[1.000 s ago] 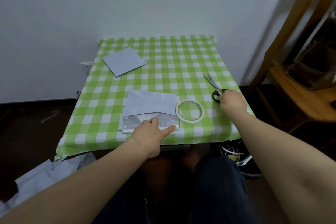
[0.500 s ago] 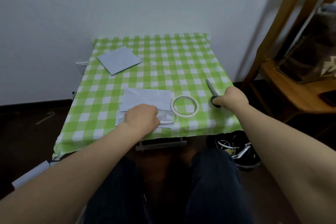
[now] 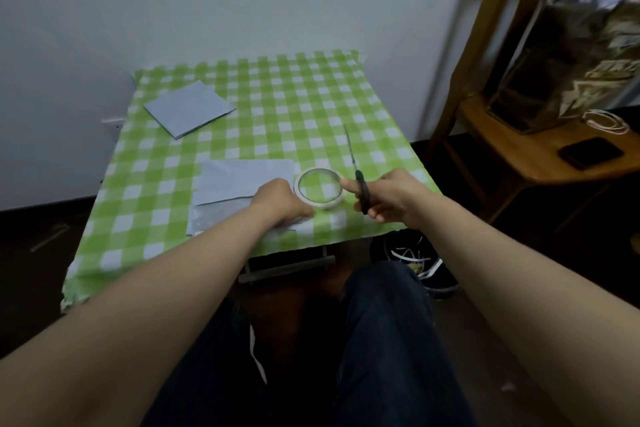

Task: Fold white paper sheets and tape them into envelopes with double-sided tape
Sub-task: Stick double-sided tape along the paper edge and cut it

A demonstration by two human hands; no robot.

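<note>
- Two hands are being counted, the left hand (image 3: 280,201) and the right hand (image 3: 393,196). Both are being held at the centre of the frame, over the near part of the green checked cloth (image 3: 277,107).
- One tape roll (image 3: 327,205) is lying flat between the two hands.
- One pair of scissors (image 3: 362,191) is being gripped by the right hand, with fingers curled round the black handles. The closed blades are being pointed toward the top of the frame, and one finger is being stretched out to the roll's right rim.
- The left hand's fingers are being curled downward at the roll's lower-left rim. Whether the roll is being pinched cannot be told through the blur.
- Two paper items are being counted. One paper sheet (image 3: 242,177) is lying just left of the roll, partly covered by the left hand. One folded paper square (image 3: 189,108) is lying at the cloth's upper left, well apart.
- At the right of the frame, one phone (image 3: 592,152) and one coiled cable (image 3: 605,121) are being carried by one wooden stand (image 3: 519,146).
- One dark bin (image 3: 443,282) holding white strips is being seen below the table's edge.
- Against half a second earlier, the scissors are no longer lying by the cloth's right edge and are now being held up just beside the roll.
- The left hand has been shifted rightward from the sheet's middle to the roll.
- The phone and cable have been brought into view.
</note>
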